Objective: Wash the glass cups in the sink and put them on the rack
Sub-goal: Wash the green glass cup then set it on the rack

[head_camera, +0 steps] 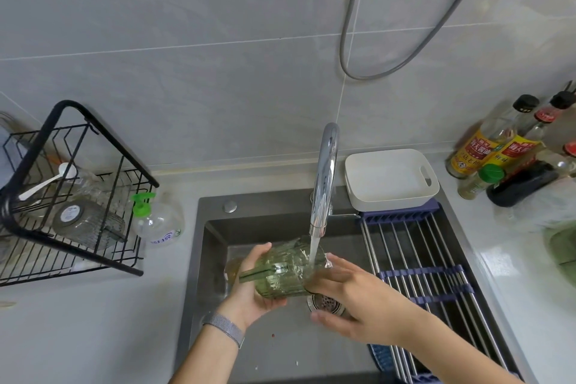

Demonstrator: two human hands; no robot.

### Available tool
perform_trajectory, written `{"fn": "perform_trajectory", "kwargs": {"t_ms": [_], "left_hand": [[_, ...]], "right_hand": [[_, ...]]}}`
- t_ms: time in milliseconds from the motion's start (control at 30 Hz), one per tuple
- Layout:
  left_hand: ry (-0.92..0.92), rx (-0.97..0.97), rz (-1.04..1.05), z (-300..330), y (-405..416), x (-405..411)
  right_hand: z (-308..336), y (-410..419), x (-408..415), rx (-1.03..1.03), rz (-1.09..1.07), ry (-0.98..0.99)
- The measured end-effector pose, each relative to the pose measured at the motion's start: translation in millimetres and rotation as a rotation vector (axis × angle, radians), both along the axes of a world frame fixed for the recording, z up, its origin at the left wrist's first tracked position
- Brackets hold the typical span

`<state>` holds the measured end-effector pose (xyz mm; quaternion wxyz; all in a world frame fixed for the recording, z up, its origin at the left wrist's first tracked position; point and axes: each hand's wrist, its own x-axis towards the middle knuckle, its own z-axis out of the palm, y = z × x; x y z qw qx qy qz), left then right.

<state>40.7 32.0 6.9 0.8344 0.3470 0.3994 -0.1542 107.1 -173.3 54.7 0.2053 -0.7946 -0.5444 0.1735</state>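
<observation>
One green glass cup (pixel 282 271) with ribbed sides is held on its side over the dark sink (pixel 215 259), right under the tap (pixel 325 178). One stream of water (pixel 313 248) is poured from the tap onto the cup near its open end. The bottom end of the cup is cupped by the left hand (pixel 252 293), with the thumb laid over the top and the fingers curled under it. The open end is touched by the right hand (pixel 352 299); some of its fingers are hidden by the cup, so it cannot be told how they lie. One more glass cup (pixel 90 224) is seen lying in the black wire rack (pixel 74 196) on the left, well apart from the sink. One white spoon (pixel 46 181) is kept in the rack too. One soap bottle (pixel 157 221) with a green pump is stood just beside the rack. One white tub (pixel 391 178) is set behind the sink. About four sauce bottles (pixel 498 146) are grouped at the right.
</observation>
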Motion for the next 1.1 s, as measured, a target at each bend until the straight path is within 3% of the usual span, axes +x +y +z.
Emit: {"fn": "perform_trajectory", "kwargs": {"t_ms": [100,167,267,367,433,500,667,833,1000,1100], "left_hand": [[0.006,-0.001,-0.084,2.8,0.9,0.5],[0.025,0.024,-0.158,5.0,0.0,2.0],[0.086,0.047,-0.228,5.0,-0.7,1.3],[0.092,0.012,-0.234,2.1,-2.2,-2.2],[0.075,-0.059,-0.23,1.2,-3.1,-4.4],[0.052,-0.151,-0.201,0.7,-3.0,-7.8],[-0.043,-0.181,0.038,-0.2,-9.9,-13.6],[0.028,-0.048,0.124,-5.0,-19.2,-16.1],[0.1,-0.038,0.089,-7.2,-15.7,-20.8],[0.11,-0.051,0.077,-6.1,-17.8,-20.2]], "right_hand": [[-10.8,3.7,-11.5,0.244,-0.285,0.279],[-20.3,12.4,-14.2,0.446,-0.589,0.325],[-25.3,20.9,-8.9,0.437,-0.838,0.478],[-22.8,21.7,0.0,0.156,-0.749,0.801],[-25.5,22.1,2.1,0.076,-0.746,0.806],[-24.0,22.0,1.7,0.039,-0.806,0.812],[-12.4,20.2,-3.8,0.146,-0.794,1.272],[-19.7,32.4,-13.0,0.005,-0.957,1.073],[-10.1,27.6,-10.7,-0.03,-0.889,1.281],[-13.4,25.6,-17.5,-0.012,-0.906,1.259]]}}
